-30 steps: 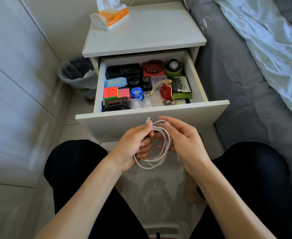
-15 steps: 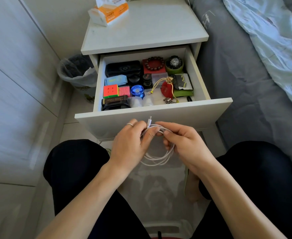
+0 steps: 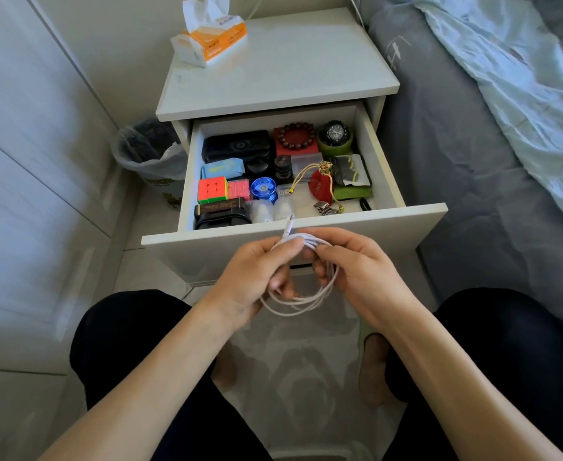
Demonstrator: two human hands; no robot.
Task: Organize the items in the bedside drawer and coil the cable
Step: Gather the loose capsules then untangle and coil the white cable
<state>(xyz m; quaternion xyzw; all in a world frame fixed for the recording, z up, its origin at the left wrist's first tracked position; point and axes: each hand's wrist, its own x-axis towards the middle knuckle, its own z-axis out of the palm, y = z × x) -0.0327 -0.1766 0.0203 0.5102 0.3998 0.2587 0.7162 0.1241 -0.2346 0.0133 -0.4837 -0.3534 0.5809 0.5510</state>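
Right now both hands are meeting at the centre of the frame, just below the front of the open drawer [image 3: 306, 227], and they are sharing one white cable [image 3: 301, 299] gathered into several loose loops. The left hand [image 3: 256, 277] is pinching the top of the bundle with its thumb laid across the strands, seemingly to keep the loops stacked so they do not spring apart, while one plug end is sticking up past its fingers toward the drawer front. The right hand [image 3: 356, 271] is curling its fingers round the right side of the loops, probably to feed or tuck the last turn, though which strand it is working is hard to tell from this angle. The lower part of the coil is hanging free between the two wrists, above the person's knees. Behind, the drawer is standing pulled out from a white bedside table [image 3: 273, 81] and is already looking orderly: a puzzle cube [image 3: 212, 189] and a blue round object [image 3: 262, 189] at centre left, a bead bracelet [image 3: 298, 136] on a red box and a watch [image 3: 335, 133] along the back, a red pouch [image 3: 320, 189] toward the right. A tissue pack [image 3: 212, 41] is sitting on the tabletop at upper centre. A lined bin [image 3: 147, 151] is standing on the pale floor to the left, and a bed with grey sheet [image 3: 473, 194] is filling the right side.
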